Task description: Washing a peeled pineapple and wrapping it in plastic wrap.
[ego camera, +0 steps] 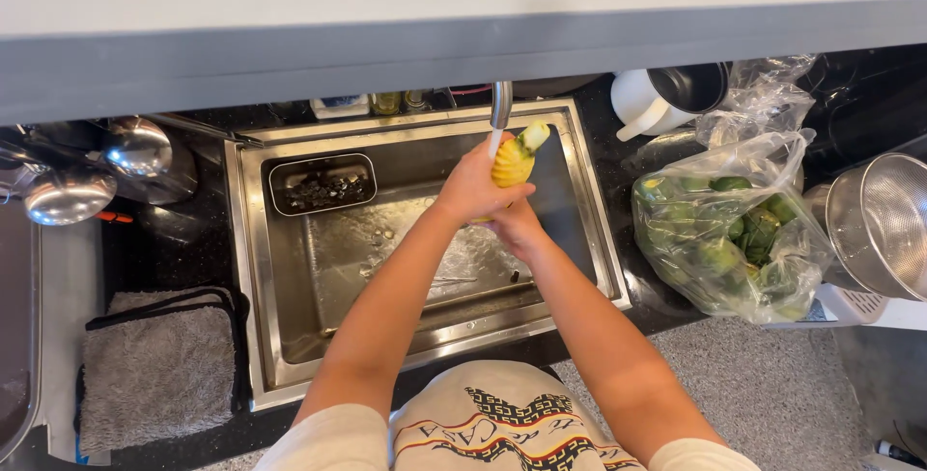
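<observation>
At the worktop's left edge we had a grey folded towel (154, 365) lying flat, and behind it shiny steel pots (106, 167) crowded into the back left corner. Moving across, the steel sink (256, 268) sat sunk into the dark worktop, a small dark tray (322, 183) parked in its back left corner, out of the splash. Over the basin we held the yellow peeled fruit (515, 157) up under the tap (500, 104), likely so the stream ran over it. Our left hand (475, 186) was wrapped firmly around the fruit, arm stretched forward; our right hand (517, 228) sat just below it, touching, though we could not tell what it gripped. On the right, a clear bag of green fruit (729, 239) slumped beside the sink, a steel colander (884, 225) at the right edge.
</observation>
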